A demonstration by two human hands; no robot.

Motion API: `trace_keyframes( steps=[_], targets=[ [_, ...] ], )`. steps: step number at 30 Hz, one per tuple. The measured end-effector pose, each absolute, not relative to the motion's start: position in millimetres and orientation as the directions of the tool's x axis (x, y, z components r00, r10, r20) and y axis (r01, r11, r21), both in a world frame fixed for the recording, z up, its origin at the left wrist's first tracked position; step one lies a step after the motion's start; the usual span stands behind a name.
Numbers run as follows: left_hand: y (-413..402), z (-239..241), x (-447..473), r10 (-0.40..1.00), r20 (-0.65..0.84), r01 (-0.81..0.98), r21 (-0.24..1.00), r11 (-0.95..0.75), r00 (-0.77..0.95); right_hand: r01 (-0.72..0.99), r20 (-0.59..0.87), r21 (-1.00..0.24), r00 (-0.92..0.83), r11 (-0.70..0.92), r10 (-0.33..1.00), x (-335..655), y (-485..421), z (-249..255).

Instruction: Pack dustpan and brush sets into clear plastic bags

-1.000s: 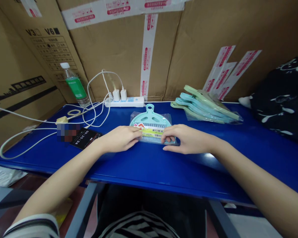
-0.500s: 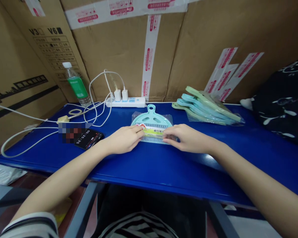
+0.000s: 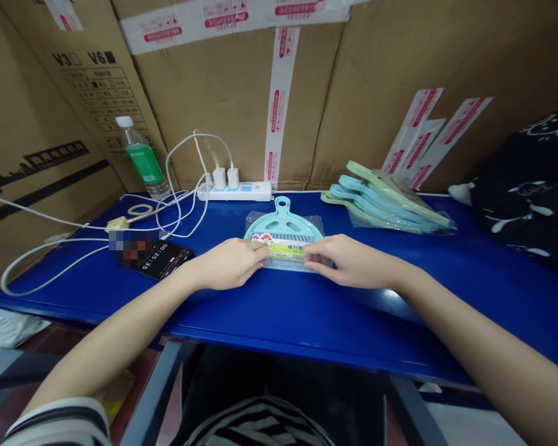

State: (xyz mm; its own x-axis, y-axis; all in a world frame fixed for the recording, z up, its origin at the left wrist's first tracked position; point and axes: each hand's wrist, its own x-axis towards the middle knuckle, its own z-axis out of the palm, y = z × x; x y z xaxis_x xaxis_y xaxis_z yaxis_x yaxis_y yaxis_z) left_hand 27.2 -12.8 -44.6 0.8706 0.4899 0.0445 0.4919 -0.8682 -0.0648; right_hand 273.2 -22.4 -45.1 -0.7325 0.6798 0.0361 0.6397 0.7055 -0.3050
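Observation:
A light-blue dustpan (image 3: 283, 212) with a grey-bristled brush lies on the blue table in a clear plastic bag, its looped handle pointing away from me. A yellow and white label (image 3: 283, 246) with red mushroom pictures runs across its near part. My left hand (image 3: 235, 263) has its fingers closed on the left end of the label. At the other end my right hand (image 3: 337, 259) pinches the label and bag between thumb and fingers. The hands hide both ends of the label.
Several bagged green and blue dustpans (image 3: 385, 201) are piled at the back right, near a dark patterned cloth (image 3: 530, 192). To the left are a phone (image 3: 165, 260), white cables, a power strip (image 3: 237, 191) and a bottle (image 3: 143, 158). Cardboard (image 3: 227, 99) walls the back.
Both hands have shifted very slightly toward me, still at the label's ends. The label faces up a little more, showing more of its mushroom print. The dustpan stays in place.

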Motion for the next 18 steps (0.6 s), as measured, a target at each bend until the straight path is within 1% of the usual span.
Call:
trace_keyframes(
  steps=[6,12,15,18],
  targets=[
    [-21.5,-35.9,25.7,0.429,-0.002,0.429,0.042,-0.902,0.903,0.603,-0.059,-0.407,-0.767,0.686,0.639,274.0,-29.8,-37.3],
    [-27.7,-31.2,25.3,0.317,-0.06,0.322,0.244,-0.915,0.946,0.56,-0.162,-0.541,-0.802,0.628,0.575,274.2,-39.1,-28.7],
    [-26.7,-29.2,23.8,0.335,-0.063,0.338,0.309,-0.889,0.94,0.551,-0.181,-0.594,-0.802,0.587,0.569,275.5,-38.5,-28.4],
    [-25.5,-26.2,21.7,0.394,-0.051,0.39,0.308,-0.868,0.918,0.529,-0.117,-0.603,-0.8,0.598,0.589,277.0,-35.9,-29.9]
  ],
)
